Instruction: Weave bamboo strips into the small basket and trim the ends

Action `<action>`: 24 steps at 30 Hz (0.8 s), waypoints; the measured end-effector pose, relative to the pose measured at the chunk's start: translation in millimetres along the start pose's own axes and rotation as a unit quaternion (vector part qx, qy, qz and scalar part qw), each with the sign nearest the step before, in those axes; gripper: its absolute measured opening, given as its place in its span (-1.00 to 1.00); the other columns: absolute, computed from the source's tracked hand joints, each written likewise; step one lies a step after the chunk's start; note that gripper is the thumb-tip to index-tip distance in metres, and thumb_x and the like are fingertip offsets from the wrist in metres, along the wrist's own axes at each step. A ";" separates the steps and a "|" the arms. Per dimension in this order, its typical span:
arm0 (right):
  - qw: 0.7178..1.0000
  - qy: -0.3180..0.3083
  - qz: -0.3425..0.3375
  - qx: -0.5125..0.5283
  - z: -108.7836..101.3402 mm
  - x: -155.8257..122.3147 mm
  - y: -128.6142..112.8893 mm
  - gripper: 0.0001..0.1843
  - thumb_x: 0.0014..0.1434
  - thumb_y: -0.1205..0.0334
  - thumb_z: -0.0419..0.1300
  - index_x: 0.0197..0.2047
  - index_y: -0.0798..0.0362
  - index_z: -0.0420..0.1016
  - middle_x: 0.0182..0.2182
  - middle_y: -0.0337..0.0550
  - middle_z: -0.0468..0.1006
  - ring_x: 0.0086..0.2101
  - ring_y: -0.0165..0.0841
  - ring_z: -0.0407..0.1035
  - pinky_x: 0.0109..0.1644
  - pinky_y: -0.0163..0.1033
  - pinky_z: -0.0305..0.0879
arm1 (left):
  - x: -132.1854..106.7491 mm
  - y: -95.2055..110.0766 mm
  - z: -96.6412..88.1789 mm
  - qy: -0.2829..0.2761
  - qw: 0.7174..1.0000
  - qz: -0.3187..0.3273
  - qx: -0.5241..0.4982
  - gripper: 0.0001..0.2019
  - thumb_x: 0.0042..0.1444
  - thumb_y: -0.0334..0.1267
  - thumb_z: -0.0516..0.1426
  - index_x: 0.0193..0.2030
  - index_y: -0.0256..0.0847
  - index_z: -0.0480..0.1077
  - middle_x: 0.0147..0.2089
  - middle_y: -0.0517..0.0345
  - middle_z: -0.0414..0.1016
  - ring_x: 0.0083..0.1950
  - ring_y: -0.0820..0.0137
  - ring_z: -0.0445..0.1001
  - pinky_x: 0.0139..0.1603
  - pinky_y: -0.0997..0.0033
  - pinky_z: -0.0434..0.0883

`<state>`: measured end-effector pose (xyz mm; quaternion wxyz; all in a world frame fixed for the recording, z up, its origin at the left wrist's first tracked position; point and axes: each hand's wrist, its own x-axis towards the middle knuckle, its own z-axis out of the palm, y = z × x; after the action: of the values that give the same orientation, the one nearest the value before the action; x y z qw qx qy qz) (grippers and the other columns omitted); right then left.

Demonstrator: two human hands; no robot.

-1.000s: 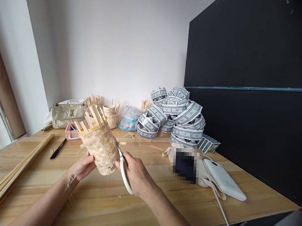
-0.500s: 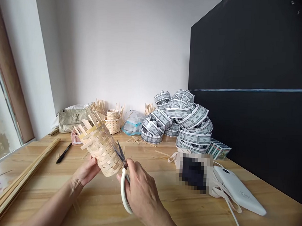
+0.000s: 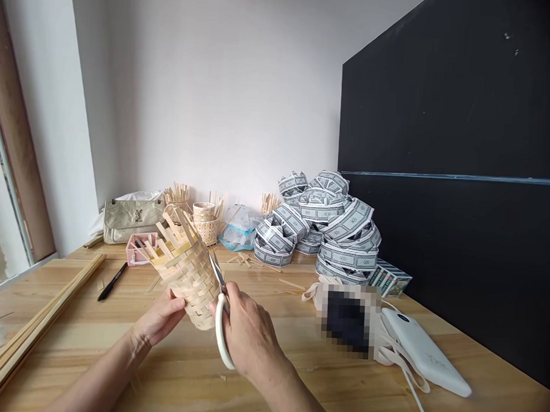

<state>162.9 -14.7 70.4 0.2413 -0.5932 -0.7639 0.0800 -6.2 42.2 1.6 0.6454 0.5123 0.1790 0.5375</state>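
Note:
My left hand (image 3: 163,316) grips a woven bamboo basket (image 3: 192,281) from its left side, thumb on the weave. The basket is tilted, its upper end leaning left and away, with uneven strip ends sticking out past a yellowish band. In my right hand (image 3: 249,329) is a pair of scissors (image 3: 221,282) with white handles. Their blades point up and lie against or close to the basket's right side; whether they touch the weave I cannot tell. The blades look slightly apart.
Long bamboo strips (image 3: 46,317) and a black pen (image 3: 112,282) lie on the left. Behind are a handbag (image 3: 133,221), a pink box (image 3: 139,248), small baskets (image 3: 205,230) and a plastic bag (image 3: 241,229). Rolled printed bands (image 3: 347,233) are piled right, near a white power bank (image 3: 426,352).
The scissors have turned more upright, and their blades are closer together. The basket has tipped slightly, its lower end nearer me. The whole view has shifted a little.

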 end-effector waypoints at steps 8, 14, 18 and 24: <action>0.999 -0.015 -0.001 0.039 -6.4 8.4 -1.7 -0.78 0.14 0.06 -0.06 -0.28 0.02 0.26 -0.50 -0.19 0.42 -0.50 -0.38 0.27 -0.49 -0.33 -0.07 | 0.6 1.6 6.7 0.013 1.000 0.021 -0.006 -0.46 -0.25 -0.17 0.29 -0.05 -0.22 0.36 -0.06 -0.04 0.44 0.06 0.10 0.29 0.14 0.13 0.08; 0.996 -0.006 -0.021 0.087 -2.7 9.1 0.1 -0.85 0.14 0.14 -0.03 -0.33 0.04 0.24 -0.49 -0.19 0.41 -0.51 -0.42 0.25 -0.48 -0.37 -0.03 | 0.6 1.8 5.5 0.016 1.000 0.024 -0.001 -0.44 -0.23 -0.16 0.29 -0.03 -0.25 0.34 -0.01 -0.10 0.40 0.03 0.10 0.32 0.11 0.13 0.12; 0.994 0.004 -0.027 0.109 2.2 7.4 1.4 -0.86 0.14 0.17 -0.04 -0.33 0.04 0.24 -0.49 -0.18 0.42 -0.50 -0.41 0.27 -0.47 -0.38 0.00 | 0.3 2.0 5.3 0.014 1.000 0.016 -0.004 -0.44 -0.25 -0.16 0.29 -0.03 -0.26 0.34 -0.01 -0.12 0.40 0.05 0.07 0.29 0.12 0.09 0.11; 0.990 0.006 -0.021 0.136 4.9 6.9 4.8 -0.89 0.14 0.20 -0.03 -0.33 0.03 0.24 -0.51 -0.21 0.43 -0.51 -0.41 0.28 -0.49 -0.38 0.01 | 0.8 -0.4 1.7 0.014 1.000 0.013 -0.009 -0.42 -0.23 -0.15 0.29 -0.01 -0.25 0.32 -0.01 -0.11 0.40 0.04 0.08 0.32 0.12 0.09 0.11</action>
<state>163.6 -6.0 66.1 0.3260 -0.5395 -0.7565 0.1743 -4.4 42.2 2.2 0.6405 0.5009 0.1764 0.5548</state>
